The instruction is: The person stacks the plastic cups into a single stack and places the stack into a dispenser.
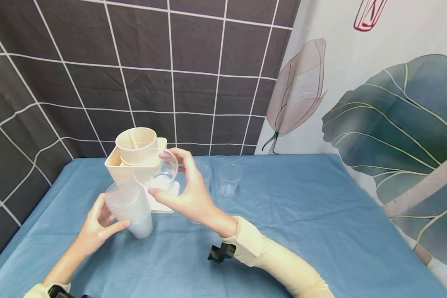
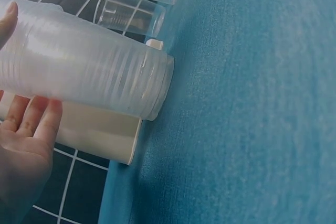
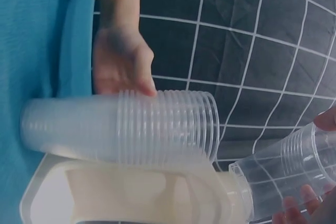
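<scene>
My left hand (image 1: pixel 96 227) grips a tall stack of nested clear plastic cups (image 1: pixel 132 209), its thumb and fingers around the sides. The stack leans slightly, its base close over the blue cloth in the left wrist view. In my right hand (image 1: pixel 193 194) is a single clear plastic cup (image 1: pixel 154 176), pinched near its rim between thumb and fingers. That cup is tilted and apart from the stack, above and right of it. In the right wrist view the single cup (image 3: pixel 278 166) has its base toward the cream container (image 3: pixel 131 187).
Behind the stack, a cream container (image 1: pixel 113 165) carries a round cream pot (image 1: pixel 138 145). A white flat base (image 1: pixel 164 207) lies before it. Clear cups stand to the right, one in the open (image 1: pixel 229 180), others partly behind my right hand. A dark gridded curtain (image 1: pixel 193 95) hangs behind.
</scene>
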A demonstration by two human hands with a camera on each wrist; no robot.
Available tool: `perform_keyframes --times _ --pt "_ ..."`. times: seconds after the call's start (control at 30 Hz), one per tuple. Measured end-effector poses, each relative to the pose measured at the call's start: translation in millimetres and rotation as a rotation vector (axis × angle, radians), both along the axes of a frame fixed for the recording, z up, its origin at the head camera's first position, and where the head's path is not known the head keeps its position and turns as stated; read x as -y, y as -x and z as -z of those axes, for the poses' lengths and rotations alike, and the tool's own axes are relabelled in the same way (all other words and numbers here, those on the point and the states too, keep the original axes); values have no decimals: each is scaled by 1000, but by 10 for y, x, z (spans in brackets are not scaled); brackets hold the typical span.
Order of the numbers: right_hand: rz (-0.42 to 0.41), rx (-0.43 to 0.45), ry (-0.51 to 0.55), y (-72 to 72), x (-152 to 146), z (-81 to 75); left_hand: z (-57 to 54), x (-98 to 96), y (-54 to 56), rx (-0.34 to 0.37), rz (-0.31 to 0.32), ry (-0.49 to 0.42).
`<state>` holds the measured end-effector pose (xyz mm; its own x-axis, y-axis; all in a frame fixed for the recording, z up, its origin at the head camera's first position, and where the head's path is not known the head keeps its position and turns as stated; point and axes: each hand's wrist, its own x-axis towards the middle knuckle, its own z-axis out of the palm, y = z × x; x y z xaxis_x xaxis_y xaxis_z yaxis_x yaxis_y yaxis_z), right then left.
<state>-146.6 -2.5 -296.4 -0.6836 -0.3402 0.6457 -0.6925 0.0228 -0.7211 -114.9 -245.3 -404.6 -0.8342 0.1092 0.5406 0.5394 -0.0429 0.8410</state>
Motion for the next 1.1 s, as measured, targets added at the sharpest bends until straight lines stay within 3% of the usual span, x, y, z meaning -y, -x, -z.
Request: perform_keyframes --times 0.17,0.73,1.1 --pt "-43 -45 13 -15 57 -30 5 3 -1 -13 10 -9" --pt "-110 -56 11 -54 246 -9 0 15 -6 1 -8 33" --pt "-158 -50 12 -74 353 19 8 14 7 -37 39 -2"
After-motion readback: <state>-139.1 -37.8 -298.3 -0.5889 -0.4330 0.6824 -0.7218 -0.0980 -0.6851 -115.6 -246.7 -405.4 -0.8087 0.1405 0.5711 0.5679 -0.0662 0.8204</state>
